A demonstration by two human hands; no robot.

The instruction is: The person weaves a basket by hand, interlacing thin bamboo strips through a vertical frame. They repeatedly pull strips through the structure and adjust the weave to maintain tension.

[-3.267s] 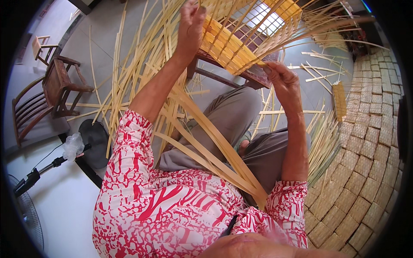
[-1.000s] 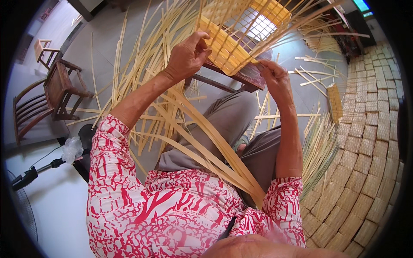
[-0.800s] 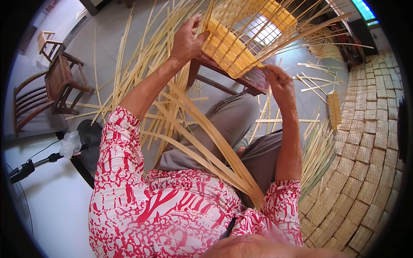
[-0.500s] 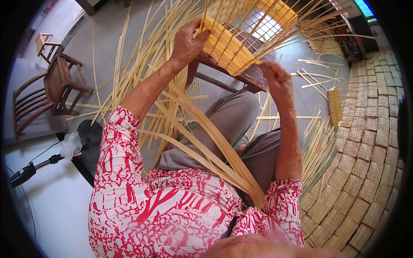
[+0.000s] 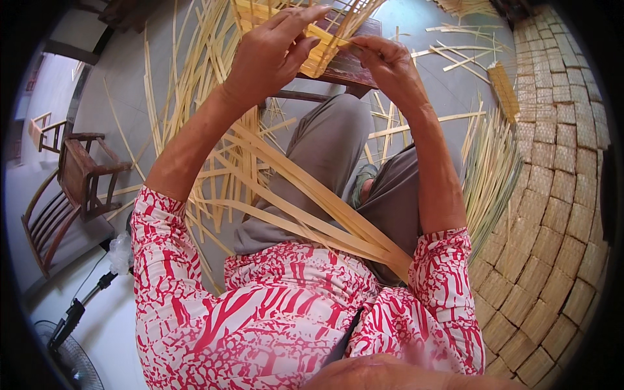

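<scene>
A yellow woven bamboo basket point(image 5: 316, 60), with upright strips still loose, rests on a dark red wooden bench point(image 5: 354, 70) at the top of the head view. My left hand point(image 5: 270, 58) is over the basket's near side, fingers stretched out and thumb apart. At the basket's right corner, my right hand point(image 5: 388, 64) pinches a thin bamboo strip point(image 5: 343, 41) between thumb and forefinger. The basket's far part is cut off by the frame's upper edge and partly hidden by my left hand. Long flat bamboo strips point(image 5: 312, 188) lie across my lap.
Loose bamboo strips point(image 5: 224, 58) cover the floor at the left, and a bundle of thin strips point(image 5: 487, 175) lies at the right. Stacked woven pieces point(image 5: 546, 214) line the right side. A wooden chair point(image 5: 84, 172) and a fan point(image 5: 68, 351) stand at the left.
My left hand has let go of the basket's left edge and moved right across it, fingers extending. My right hand stays at the right corner. The whole view has shifted.
</scene>
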